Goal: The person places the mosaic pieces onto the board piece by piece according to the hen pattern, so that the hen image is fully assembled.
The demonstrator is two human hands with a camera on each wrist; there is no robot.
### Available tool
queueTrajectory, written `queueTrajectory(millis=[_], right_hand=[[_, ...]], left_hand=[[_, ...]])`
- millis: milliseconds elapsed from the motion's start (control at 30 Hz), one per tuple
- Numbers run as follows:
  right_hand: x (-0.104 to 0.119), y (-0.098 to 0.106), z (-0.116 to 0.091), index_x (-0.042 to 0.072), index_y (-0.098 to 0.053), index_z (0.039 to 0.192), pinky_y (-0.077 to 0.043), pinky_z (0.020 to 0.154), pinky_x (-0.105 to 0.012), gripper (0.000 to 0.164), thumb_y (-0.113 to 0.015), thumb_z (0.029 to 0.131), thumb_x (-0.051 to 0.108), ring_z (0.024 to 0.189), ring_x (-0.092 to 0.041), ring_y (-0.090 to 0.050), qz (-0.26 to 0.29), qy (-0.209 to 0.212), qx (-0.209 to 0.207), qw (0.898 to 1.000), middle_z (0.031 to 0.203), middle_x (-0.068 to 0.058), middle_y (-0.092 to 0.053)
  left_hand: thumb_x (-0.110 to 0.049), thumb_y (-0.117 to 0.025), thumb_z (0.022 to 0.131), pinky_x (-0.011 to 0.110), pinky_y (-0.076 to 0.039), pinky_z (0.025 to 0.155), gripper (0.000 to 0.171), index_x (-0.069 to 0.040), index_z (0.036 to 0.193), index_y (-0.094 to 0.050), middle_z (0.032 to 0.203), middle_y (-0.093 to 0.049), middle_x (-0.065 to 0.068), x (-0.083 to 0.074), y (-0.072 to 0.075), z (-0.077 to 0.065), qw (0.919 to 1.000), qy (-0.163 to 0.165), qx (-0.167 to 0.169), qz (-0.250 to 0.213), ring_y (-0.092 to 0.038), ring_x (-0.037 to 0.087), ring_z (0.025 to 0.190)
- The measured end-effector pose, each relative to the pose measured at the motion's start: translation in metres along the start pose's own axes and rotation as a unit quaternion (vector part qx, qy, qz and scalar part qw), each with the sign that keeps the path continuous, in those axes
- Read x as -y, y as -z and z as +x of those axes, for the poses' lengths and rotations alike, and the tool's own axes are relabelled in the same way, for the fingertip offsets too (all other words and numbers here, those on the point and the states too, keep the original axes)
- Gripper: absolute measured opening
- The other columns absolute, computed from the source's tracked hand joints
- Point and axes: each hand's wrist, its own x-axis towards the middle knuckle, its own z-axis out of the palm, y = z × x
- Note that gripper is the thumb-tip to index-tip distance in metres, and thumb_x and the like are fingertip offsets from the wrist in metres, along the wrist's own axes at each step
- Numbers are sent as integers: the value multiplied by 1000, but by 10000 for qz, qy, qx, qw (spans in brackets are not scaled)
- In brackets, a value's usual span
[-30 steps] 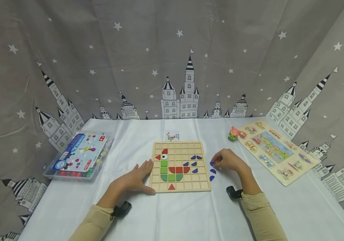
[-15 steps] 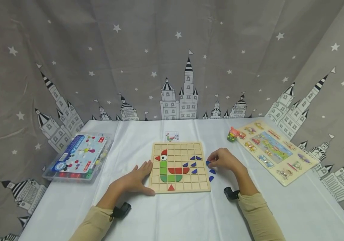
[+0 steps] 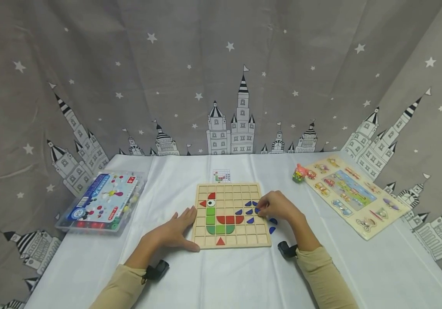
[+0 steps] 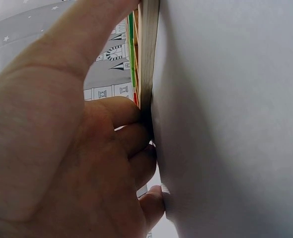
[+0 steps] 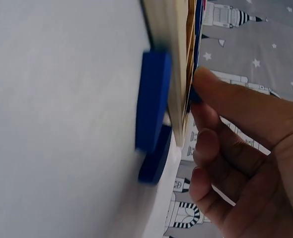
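In the head view, a wooden grid board (image 3: 240, 240) lies on the white cloth, with red, green and blue pieces forming a bird. My left hand (image 3: 174, 228) rests at its left edge, thumb and fingers spread; the left wrist view shows fingers touching the board's side (image 4: 148, 54). Over the right columns, my right hand (image 3: 282, 207) pinches a blue half-round piece (image 3: 257, 211) between thumb and fingertips, close beside other blue pieces (image 3: 249, 211) in the cells. Two more blue half-round pieces (image 5: 152, 101) lie on the cloth by the board's right edge.
A small picture card (image 3: 221, 175) of the bird lies behind the board. At left sits a clear plastic box (image 3: 105, 199) with a printed label. To the right are a small pink-and-green toy (image 3: 300, 173) and a picture puzzle board (image 3: 344, 193).
My right hand has picked the blue half-round piece up from the cloth and carried it left, over the board's right columns. My left hand has stayed at the board's left edge.
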Motion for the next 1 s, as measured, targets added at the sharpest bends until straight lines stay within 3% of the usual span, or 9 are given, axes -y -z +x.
queueTrajectory(millis=[700, 1000], right_hand=[[5, -6, 4, 9, -77, 91, -45, 58, -23, 14, -80, 78, 12, 64, -13, -55, -114, -317, 140, 9993, 71, 1, -64], [4, -5, 4, 8, -78, 88, -44, 54, -22, 13, -80, 76, 11, 59, -11, -54, -109, -37, 51, 9999, 66, 3, -64]], left_hand=[[-52, -83, 68, 53, -4, 125, 123, 1, 155, -15, 164, -11, 17, 0, -1, -1, 10000, -35, -8, 1, -8, 33, 153], [-55, -83, 67, 51, -4, 126, 125, -1, 155, -14, 164, -10, 14, 1, -1, 1, 10000, 47, 16, 54, -6, 30, 153]])
